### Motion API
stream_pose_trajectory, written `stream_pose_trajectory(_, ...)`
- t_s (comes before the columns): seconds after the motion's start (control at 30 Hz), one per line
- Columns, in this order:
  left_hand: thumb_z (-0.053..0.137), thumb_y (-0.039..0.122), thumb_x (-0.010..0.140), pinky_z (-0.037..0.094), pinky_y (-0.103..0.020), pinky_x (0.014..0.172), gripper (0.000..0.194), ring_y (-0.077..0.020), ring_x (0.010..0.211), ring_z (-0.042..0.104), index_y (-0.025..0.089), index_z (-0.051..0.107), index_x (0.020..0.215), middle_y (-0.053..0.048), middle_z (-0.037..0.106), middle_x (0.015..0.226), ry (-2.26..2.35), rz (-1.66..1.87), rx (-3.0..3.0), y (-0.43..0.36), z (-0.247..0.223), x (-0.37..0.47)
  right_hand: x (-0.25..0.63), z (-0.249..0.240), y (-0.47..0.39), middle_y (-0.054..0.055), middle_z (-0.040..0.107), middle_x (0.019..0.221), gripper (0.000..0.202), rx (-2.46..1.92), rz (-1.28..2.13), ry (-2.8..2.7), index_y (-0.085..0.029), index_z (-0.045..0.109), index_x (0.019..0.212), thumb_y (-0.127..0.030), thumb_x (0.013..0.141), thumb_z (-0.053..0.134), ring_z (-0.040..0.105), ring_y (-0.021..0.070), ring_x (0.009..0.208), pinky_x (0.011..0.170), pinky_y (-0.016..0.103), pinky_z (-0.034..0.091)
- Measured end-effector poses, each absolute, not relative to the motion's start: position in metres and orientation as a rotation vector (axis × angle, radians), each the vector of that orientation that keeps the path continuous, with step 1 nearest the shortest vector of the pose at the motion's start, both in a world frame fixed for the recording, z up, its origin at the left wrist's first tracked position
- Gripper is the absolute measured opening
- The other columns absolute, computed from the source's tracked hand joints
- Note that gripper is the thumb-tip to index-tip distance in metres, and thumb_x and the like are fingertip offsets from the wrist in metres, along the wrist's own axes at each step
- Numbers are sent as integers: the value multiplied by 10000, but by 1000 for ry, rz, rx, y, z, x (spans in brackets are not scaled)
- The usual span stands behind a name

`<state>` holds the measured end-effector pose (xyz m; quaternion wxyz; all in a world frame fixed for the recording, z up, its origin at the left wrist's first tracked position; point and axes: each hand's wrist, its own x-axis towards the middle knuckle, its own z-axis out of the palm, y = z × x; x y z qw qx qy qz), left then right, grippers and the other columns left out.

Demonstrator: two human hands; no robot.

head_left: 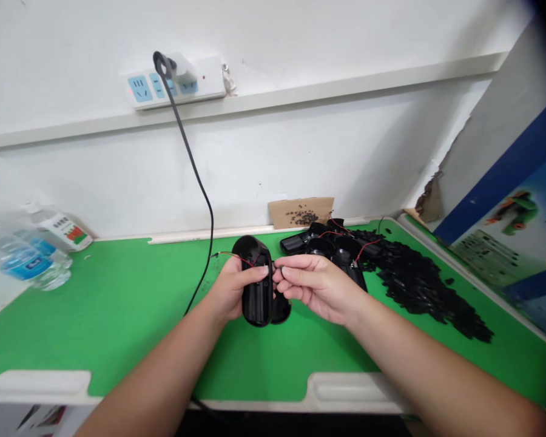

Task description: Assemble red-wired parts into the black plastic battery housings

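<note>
My left hand [231, 287] is wrapped round a glossy black plastic housing [256, 306], its thumb pressed on the front. From the housing's upper left a thin red wire [236, 256] sticks out. At its right side my right hand [321, 282] pinches a small dark piece [281, 271] between thumb and fingertips. The piece is too small to make out its kind. Below these fingertips a rounded black part [281, 309] shows, partly hidden behind the housing; whether it is joined to it I cannot tell.
Several black housings with red wires [316, 243] lie behind my right hand, beside a long heap of black plastic pieces [423, 285]. Tiny dark bits rest on cardboard [279, 213]. Bottles [36, 261] stand left on the green tabletop [131, 303]. A black cable [195, 164] hangs from a power strip [209, 79].
</note>
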<state>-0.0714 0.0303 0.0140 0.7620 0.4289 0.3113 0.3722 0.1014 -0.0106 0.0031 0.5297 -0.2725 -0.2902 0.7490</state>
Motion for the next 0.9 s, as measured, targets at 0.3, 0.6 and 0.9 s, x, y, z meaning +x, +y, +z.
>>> stream_pose_trajectory(0.3,818,226,634,558,-275,593,347,-151,617,652,105,598,873,-61,687,779,657,835,926,31,14,-71,101,3,-11,63,755,826,259,-593,1804,-621,-127,751,882,-207,658,854,734,125,708,659,142,601)
stream_pose_trajectory(0.6,825,242,624,539,-268,621,361,-148,654,642,119,596,874,-47,680,794,706,873,955,31,12,-71,98,0,-11,47,743,759,239,-626,1741,-641,-135,735,840,-190,643,858,725,130,655,626,175,609)
stream_pose_trajectory(0.9,802,262,661,539,-297,592,342,-163,593,640,122,580,881,-40,668,712,662,806,994,27,9,-68,92,3,-15,33,693,578,270,-676,1661,-720,-128,702,834,-251,650,856,646,96,484,509,164,552)
